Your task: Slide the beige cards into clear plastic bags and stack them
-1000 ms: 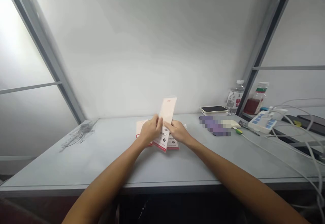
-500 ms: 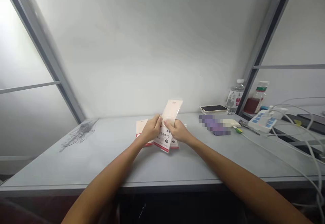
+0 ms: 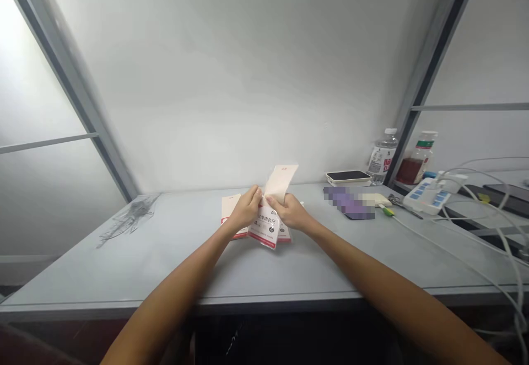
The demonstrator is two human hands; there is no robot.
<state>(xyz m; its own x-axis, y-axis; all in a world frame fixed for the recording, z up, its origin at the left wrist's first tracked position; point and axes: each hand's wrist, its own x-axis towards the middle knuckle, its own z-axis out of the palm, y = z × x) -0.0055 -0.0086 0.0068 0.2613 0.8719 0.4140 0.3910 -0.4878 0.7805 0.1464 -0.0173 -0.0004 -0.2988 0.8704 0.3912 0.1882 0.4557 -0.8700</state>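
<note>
Between my hands is a flat ruler-set packet [image 3: 266,227], pale pink above and white with dark print and a red strip below, in clear plastic. My left hand [image 3: 247,210] pinches its left edge around mid-height. On the opposite edge, my right hand [image 3: 292,211] grips it with the thumb across the front. The packet's upper part leans to the right. Behind it on the desk lie two similar packets, a left one [image 3: 230,206] and a right one [image 3: 284,235], both partly covered by my hands and the held packet.
To the right are a purple blurred-out item [image 3: 349,204], a phone on a white box [image 3: 349,177], a water bottle [image 3: 382,158] and a jar of red liquid [image 3: 415,161]. A power strip [image 3: 430,195] trails white cables. Dark scribbles [image 3: 131,216] mark the desk's left side.
The held packet has turned slightly, so more of its printed front shows between my hands. Its upper part bends a little more. Both hands keep their hold in nearly the same place.
</note>
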